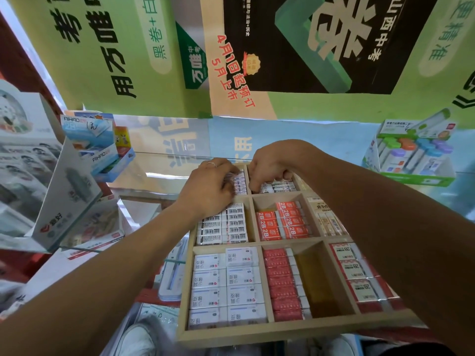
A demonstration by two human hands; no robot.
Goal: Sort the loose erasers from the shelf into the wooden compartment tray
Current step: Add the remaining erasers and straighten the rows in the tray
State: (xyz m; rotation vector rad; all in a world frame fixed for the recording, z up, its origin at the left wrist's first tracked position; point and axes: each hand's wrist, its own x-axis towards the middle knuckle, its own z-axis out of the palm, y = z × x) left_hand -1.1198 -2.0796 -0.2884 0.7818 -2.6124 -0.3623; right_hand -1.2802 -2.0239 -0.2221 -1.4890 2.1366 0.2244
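Left hand [208, 186] on erasers [238, 182], seemingly lengthwise left-right.

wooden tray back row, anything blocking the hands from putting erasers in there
Nothing visible does. The left hand is already on the erasers in the back-left compartment of the wooden tray, and the right hand reaches into the compartment beside it. Both are open-topped.
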